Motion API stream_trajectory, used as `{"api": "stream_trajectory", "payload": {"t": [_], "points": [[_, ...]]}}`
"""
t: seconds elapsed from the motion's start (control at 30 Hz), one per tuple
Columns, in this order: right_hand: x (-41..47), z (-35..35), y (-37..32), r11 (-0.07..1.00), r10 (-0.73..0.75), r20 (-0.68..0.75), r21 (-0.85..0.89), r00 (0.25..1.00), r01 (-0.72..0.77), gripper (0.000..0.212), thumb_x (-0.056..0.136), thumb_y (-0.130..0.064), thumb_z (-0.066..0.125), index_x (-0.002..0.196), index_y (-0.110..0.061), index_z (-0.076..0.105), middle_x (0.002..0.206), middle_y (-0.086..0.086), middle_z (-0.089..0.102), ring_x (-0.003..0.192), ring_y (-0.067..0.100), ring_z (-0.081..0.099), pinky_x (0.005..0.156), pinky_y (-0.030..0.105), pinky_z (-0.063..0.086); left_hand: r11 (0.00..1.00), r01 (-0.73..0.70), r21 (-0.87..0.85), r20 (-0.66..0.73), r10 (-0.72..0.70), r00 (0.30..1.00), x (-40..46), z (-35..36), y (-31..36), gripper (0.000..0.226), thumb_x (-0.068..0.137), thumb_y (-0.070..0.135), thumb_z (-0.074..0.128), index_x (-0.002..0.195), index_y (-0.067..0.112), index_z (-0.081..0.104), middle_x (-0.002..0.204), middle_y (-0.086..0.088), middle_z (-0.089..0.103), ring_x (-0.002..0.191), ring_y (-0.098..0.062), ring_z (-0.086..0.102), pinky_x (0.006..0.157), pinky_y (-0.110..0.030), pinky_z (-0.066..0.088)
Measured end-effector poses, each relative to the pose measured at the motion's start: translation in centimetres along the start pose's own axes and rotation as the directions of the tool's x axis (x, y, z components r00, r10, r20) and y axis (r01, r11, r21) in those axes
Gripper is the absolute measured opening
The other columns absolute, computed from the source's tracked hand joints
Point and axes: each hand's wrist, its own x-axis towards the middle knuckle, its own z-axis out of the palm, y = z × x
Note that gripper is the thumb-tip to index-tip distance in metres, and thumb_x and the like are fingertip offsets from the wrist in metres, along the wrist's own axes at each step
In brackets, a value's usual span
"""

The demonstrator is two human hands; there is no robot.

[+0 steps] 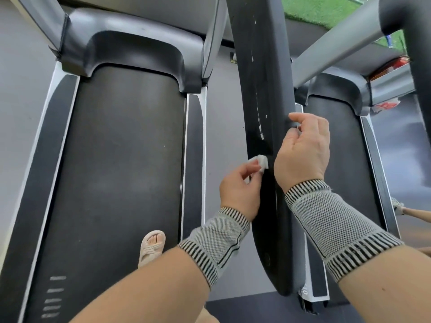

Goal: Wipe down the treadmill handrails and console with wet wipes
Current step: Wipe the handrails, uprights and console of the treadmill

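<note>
At the far left we see the dark treadmill belt (121, 164) running away from us, framed by black side rails with pale edging, and a foot in a beige sandal (152, 247) planted on it near the lower middle. Moving right, our left hand (239, 190) comes up from a striped knit wrist sleeve (214, 243); its thumb and fingers pinch a small folded white wet wipe (330, 161) and hold it against the left edge of the black handrail (263, 89). The handrail is a broad, curved bar that runs from the top of the view down past both wrists (white streaks and specks show along its upper length). Just beyond it, our right hand (303, 150) sits on the handrail's right edge, fingers loosely curled with the fingertips touching the bar, and a scrap of white shows between them; we cannot tell whether it grips the bar. A matching sleeve (338, 224) covers that wrist. Further right lies a second treadmill belt (338, 159) under a grey strut (338, 40), with green turf (321, 8) at the top.
</note>
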Motion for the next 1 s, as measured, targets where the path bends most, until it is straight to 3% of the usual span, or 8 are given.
{"api": "stream_trajectory", "payload": {"t": [0.13,0.27,0.37,0.47,0.57,0.73,0.87,1.0], "points": [[0.0,-0.1,-0.2,1.000,0.007,0.013,-0.002,1.000,-0.007,0.028,0.093,-0.008,0.042,0.115,-0.012,0.058,0.120,0.004,0.051,0.110,0.019,0.046,0.090,0.019,0.031,0.990,-0.136,-0.028,-0.006,0.136,0.991,0.9,0.5,2.3,0.015,0.090,0.022,0.064,0.103,0.027,0.070,0.096,0.017,0.069,0.097,-0.003,0.065,0.095,-0.033,0.052],[0.0,0.0,-0.1,1.000,0.003,0.015,-0.001,1.000,-0.003,0.027,0.093,-0.008,0.042,0.115,-0.011,0.058,0.120,0.004,0.051,0.112,0.019,0.046,0.091,0.019,0.031,0.993,-0.116,-0.030,-0.022,0.115,0.993,2.3,0.7,3.3,0.020,0.091,0.029,0.063,0.110,0.030,0.071,0.097,0.015,0.072,0.094,-0.007,0.067,0.091,-0.037,0.054],[0.0,0.1,-0.1,1.000,-0.007,0.002,0.005,1.000,0.007,0.027,0.093,-0.008,0.042,0.114,-0.010,0.059,0.118,0.004,0.052,0.112,0.021,0.047,0.091,0.020,0.031,0.990,-0.134,-0.036,0.022,0.135,0.991,-0.2,0.5,1.7,0.023,0.093,0.022,0.062,0.113,0.029,0.070,0.102,0.024,0.067,0.104,0.001,0.062,0.099,-0.032,0.049],[0.0,0.2,-0.1,1.000,-0.015,-0.001,0.002,1.000,0.015,0.027,0.092,-0.009,0.042,0.113,-0.010,0.059,0.118,0.005,0.053,0.111,0.021,0.047,0.091,0.019,0.031,0.984,-0.177,-0.001,0.008,0.177,0.984,1.2,0.8,2.5,0.026,0.093,0.020,0.061,0.118,0.024,0.068,0.116,0.017,0.066,0.111,0.001,0.058,0.104,-0.029,0.045],[0.0,0.3,0.0,1.000,-0.018,0.004,0.003,1.000,0.018,0.030,0.090,-0.013,0.040,0.113,-0.010,0.059,0.118,0.005,0.052,0.109,0.020,0.047,0.092,0.021,0.033,0.982,-0.177,0.066,-0.016,0.178,0.984,3.9,0.9,4.2,0.025,0.094,0.023,0.060,0.117,0.023,0.069,0.118,0.010,0.067,0.111,-0.004,0.060,0.103,-0.029,0.045],[0.0,0.1,-0.1,1.000,-0.022,0.003,0.003,1.000,0.022,0.032,0.089,-0.014,0.038,0.113,-0.010,0.059,0.116,0.005,0.053,0.108,0.020,0.047,0.091,0.018,0.029,0.970,-0.220,0.099,0.038,0.217,0.975,1.3,0.6,1.8,0.027,0.094,0.021,0.060,0.119,0.021,0.067,0.122,0.009,0.065,0.115,-0.005,0.058,0.104,-0.024,0.042],[0.0,0.3,-0.1,1.000,-0.027,0.003,0.002,1.000,0.027,0.034,0.088,-0.016,0.036,0.112,-0.009,0.059,0.117,0.006,0.054,0.108,0.021,0.047,0.091,0.017,0.028,0.959,-0.190,0.210,-0.018,0.198,0.980,4.4,0.7,3.9,0.025,0.094,0.017,0.057,0.116,0.018,0.069,0.119,0.004,0.067,0.112,-0.009,0.059,0.096,-0.013,0.037],[0.0,0.2,-0.1,1.000,-0.025,0.006,0.001,1.000,0.025,0.033,0.089,-0.015,0.038,0.113,-0.009,0.059,0.117,0.006,0.054,0.110,0.023,0.047,0.092,0.018,0.028,0.961,-0.215,0.173,0.003,0.218,0.976,2.3,0.4,2.7,0.024,0.093,0.012,0.059,0.111,0.018,0.072,0.114,0.008,0.068,0.107,-0.004,0.059,0.099,-0.017,0.042]]}}
